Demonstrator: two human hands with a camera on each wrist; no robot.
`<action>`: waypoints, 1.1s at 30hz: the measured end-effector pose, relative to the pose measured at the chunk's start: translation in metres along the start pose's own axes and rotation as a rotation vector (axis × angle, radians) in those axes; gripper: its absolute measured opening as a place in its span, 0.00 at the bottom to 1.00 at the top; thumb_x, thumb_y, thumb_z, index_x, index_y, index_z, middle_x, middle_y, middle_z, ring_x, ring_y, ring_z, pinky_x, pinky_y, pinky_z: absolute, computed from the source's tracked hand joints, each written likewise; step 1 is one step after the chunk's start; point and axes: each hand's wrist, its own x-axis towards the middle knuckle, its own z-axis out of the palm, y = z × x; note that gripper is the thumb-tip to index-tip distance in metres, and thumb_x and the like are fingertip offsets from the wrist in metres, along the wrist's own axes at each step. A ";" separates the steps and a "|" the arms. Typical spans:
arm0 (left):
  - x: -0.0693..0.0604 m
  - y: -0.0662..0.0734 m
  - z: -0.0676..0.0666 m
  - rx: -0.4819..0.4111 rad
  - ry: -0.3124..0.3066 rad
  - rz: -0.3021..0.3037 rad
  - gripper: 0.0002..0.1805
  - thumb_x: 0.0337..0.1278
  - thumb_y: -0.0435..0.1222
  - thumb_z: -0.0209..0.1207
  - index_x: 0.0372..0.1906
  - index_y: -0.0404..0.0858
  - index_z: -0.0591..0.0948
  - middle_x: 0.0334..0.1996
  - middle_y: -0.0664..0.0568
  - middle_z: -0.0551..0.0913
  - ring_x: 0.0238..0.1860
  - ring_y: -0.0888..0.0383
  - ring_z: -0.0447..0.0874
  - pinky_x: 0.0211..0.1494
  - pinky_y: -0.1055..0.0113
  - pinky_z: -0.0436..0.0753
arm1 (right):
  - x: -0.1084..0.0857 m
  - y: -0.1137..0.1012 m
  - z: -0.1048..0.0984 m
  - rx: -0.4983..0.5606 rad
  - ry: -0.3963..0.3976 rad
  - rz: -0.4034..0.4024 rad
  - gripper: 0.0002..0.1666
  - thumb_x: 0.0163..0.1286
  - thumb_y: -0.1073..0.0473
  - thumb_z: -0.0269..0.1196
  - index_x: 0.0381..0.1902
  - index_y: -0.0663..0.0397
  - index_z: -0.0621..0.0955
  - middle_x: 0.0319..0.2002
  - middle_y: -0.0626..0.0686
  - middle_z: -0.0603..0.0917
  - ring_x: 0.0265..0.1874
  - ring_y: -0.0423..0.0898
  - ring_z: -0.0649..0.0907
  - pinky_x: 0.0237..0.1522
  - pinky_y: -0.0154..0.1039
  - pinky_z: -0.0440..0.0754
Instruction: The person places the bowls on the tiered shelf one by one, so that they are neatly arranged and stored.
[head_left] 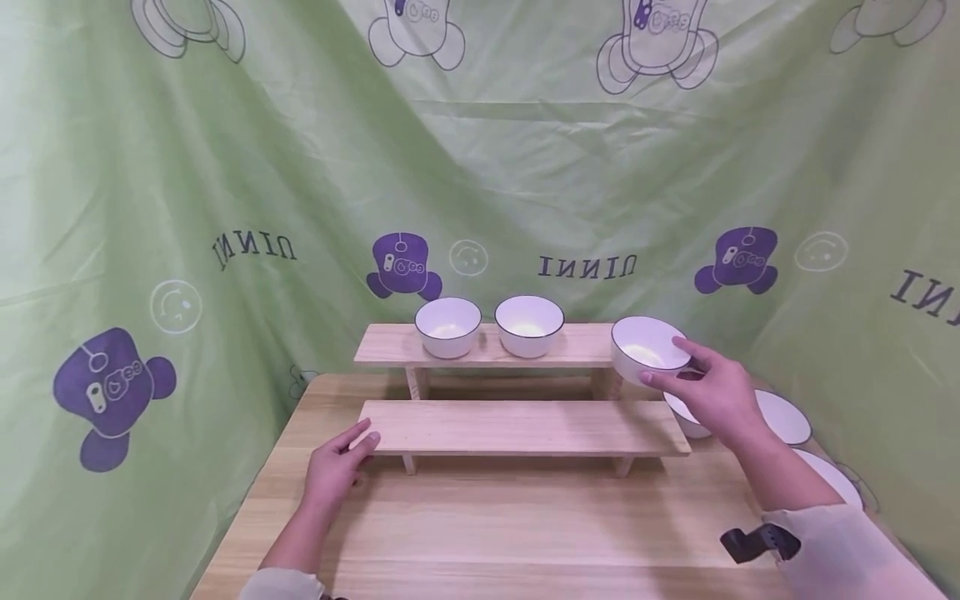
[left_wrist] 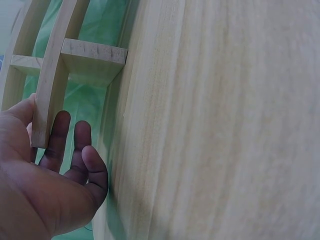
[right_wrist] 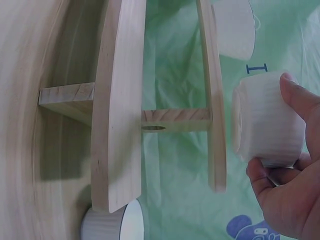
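My right hand (head_left: 716, 396) grips a white bowl (head_left: 637, 337) with a dark rim, thumb and fingers at its side. In the right wrist view a small gap separates the held bowl (right_wrist: 267, 120) from the upper board. On the wooden two-step shelf (head_left: 517, 427), my left hand (head_left: 333, 471) holds the left end of the lower board. The left wrist view has the left hand's (left_wrist: 55, 185) thumb on one face of that board and the fingers by the other. Two similar bowls, a left one (head_left: 448, 329) and a middle one (head_left: 529, 327), stand upright on the upper board.
Another bowl (head_left: 686, 417) sits on the table behind the shelf's right end, partly hidden. Further white dishes (head_left: 783, 417) lie at the table's right side, partly covered by my right arm. A green printed cloth (head_left: 495, 183) hangs around the wooden table (head_left: 525, 533).
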 end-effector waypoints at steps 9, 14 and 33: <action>0.001 0.001 0.000 0.002 0.007 0.005 0.36 0.54 0.55 0.75 0.67 0.46 0.82 0.63 0.40 0.82 0.41 0.59 0.88 0.28 0.67 0.82 | 0.008 -0.007 0.005 -0.017 -0.005 -0.006 0.61 0.58 0.29 0.74 0.79 0.55 0.67 0.56 0.68 0.85 0.58 0.62 0.83 0.40 0.25 0.77; 0.001 0.001 0.001 -0.009 0.005 0.006 0.36 0.53 0.55 0.76 0.66 0.45 0.83 0.63 0.40 0.82 0.40 0.60 0.88 0.28 0.68 0.82 | 0.012 -0.010 0.008 -0.013 0.000 -0.016 0.60 0.58 0.30 0.75 0.79 0.55 0.67 0.54 0.68 0.86 0.55 0.61 0.85 0.36 0.25 0.79; -0.003 0.004 0.004 -0.009 0.025 0.016 0.35 0.53 0.55 0.75 0.65 0.44 0.84 0.59 0.39 0.84 0.41 0.56 0.87 0.27 0.67 0.82 | 0.028 -0.012 0.023 -0.015 -0.012 0.013 0.65 0.55 0.26 0.74 0.80 0.52 0.65 0.58 0.66 0.84 0.48 0.54 0.81 0.33 0.33 0.80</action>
